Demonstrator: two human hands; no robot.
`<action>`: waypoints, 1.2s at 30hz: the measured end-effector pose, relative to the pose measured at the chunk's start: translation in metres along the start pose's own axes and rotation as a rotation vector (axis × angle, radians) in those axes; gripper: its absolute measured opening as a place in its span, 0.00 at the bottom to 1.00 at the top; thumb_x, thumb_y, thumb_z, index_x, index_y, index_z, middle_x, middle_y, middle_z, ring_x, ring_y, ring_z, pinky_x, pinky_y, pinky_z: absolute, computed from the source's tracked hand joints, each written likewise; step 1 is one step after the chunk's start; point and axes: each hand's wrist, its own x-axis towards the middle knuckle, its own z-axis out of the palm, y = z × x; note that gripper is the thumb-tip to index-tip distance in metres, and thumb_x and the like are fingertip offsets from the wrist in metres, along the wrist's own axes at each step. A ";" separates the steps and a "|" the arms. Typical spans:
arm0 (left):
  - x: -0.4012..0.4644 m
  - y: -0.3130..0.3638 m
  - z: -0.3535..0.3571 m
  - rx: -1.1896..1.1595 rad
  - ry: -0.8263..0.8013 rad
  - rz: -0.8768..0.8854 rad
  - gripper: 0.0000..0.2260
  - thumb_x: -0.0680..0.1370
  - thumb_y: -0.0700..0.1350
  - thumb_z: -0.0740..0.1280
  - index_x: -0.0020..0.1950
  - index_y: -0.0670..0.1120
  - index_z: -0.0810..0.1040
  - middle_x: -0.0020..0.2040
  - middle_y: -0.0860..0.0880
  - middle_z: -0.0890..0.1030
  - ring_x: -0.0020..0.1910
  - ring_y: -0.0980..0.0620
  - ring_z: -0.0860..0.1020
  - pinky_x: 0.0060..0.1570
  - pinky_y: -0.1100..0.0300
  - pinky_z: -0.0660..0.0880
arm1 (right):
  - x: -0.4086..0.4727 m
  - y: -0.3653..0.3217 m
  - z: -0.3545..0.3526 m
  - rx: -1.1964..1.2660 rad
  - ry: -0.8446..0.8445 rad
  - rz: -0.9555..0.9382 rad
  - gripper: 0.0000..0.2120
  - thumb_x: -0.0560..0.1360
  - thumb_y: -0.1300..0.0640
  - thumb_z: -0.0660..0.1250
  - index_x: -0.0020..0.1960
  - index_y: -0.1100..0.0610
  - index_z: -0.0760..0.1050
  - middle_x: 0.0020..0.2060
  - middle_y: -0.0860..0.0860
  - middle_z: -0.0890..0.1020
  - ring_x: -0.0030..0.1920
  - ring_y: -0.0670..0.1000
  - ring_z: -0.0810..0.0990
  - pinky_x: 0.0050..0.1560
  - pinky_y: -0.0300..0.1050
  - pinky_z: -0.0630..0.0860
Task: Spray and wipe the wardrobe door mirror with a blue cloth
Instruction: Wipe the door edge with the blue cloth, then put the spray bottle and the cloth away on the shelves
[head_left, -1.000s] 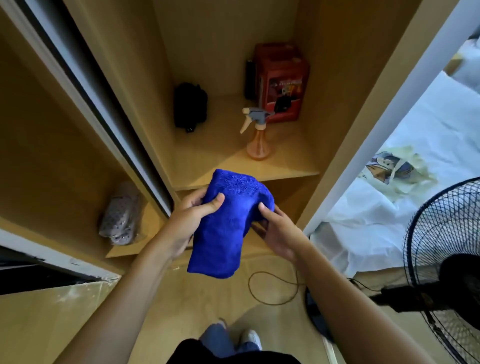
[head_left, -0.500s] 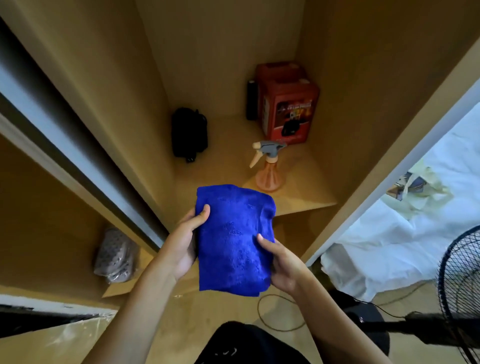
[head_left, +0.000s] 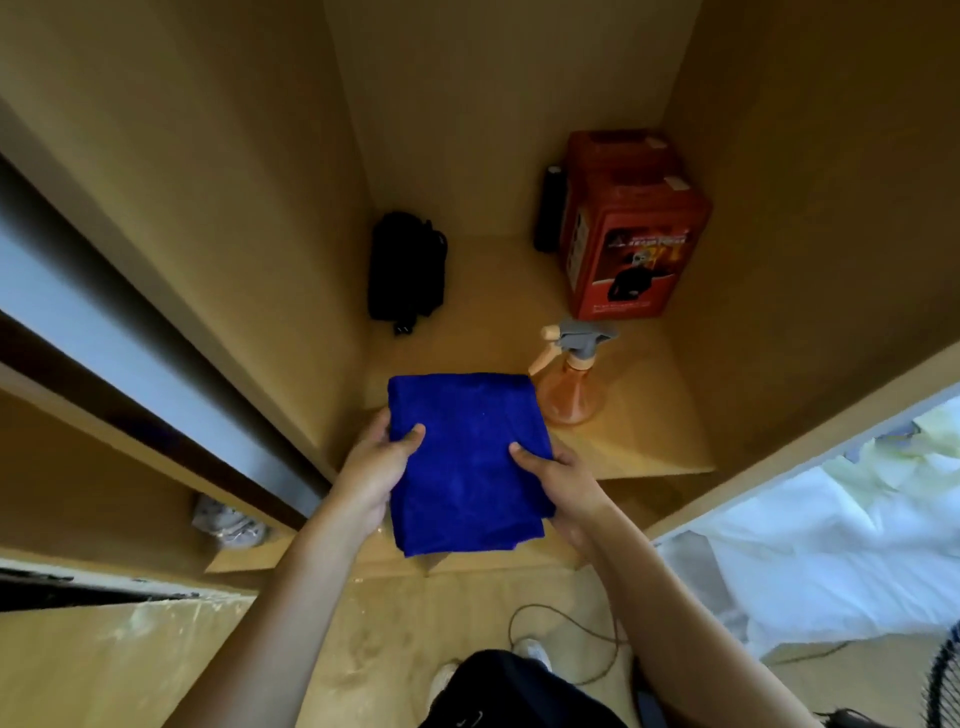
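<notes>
Both hands — left hand (head_left: 371, 475), right hand (head_left: 563, 480) — grip a folded blue microfibre cloth (head_left: 465, 462) near the wooden wardrobe shelf (head_left: 649, 415); an orange plastic spray bottle (head_left: 571, 382) stands just beyond.

A home bedroom: an open wooden wardrobe (head_left: 519, 156) stands beside a bed with white sheets (head_left: 831, 545).

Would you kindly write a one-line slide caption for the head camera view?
Both hands, left and right, hold a folded blue cloth before a wardrobe shelf bearing an orange spray bottle.

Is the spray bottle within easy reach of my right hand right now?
Probably yes: the spray bottle stands just beyond the right hand with nothing between, but that hand must release the cloth first.
</notes>
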 end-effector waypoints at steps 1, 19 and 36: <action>0.008 0.005 0.004 0.033 0.034 0.031 0.11 0.81 0.44 0.63 0.60 0.57 0.72 0.54 0.54 0.79 0.53 0.51 0.78 0.50 0.50 0.77 | 0.009 -0.007 0.002 -0.014 0.011 -0.015 0.13 0.77 0.55 0.70 0.60 0.52 0.77 0.54 0.49 0.85 0.55 0.54 0.82 0.54 0.55 0.81; 0.093 0.006 0.019 0.395 0.281 0.280 0.13 0.80 0.41 0.63 0.65 0.44 0.72 0.51 0.52 0.77 0.52 0.50 0.77 0.50 0.57 0.72 | 0.081 -0.046 0.024 -0.312 0.129 -0.047 0.17 0.81 0.54 0.63 0.69 0.54 0.68 0.54 0.51 0.76 0.59 0.56 0.74 0.66 0.56 0.71; 0.083 -0.007 0.019 0.844 0.401 0.350 0.24 0.80 0.44 0.64 0.75 0.46 0.62 0.71 0.43 0.68 0.67 0.43 0.70 0.61 0.50 0.72 | 0.073 -0.042 0.025 -0.369 0.139 -0.134 0.24 0.82 0.57 0.60 0.76 0.56 0.60 0.65 0.49 0.71 0.70 0.56 0.68 0.71 0.49 0.65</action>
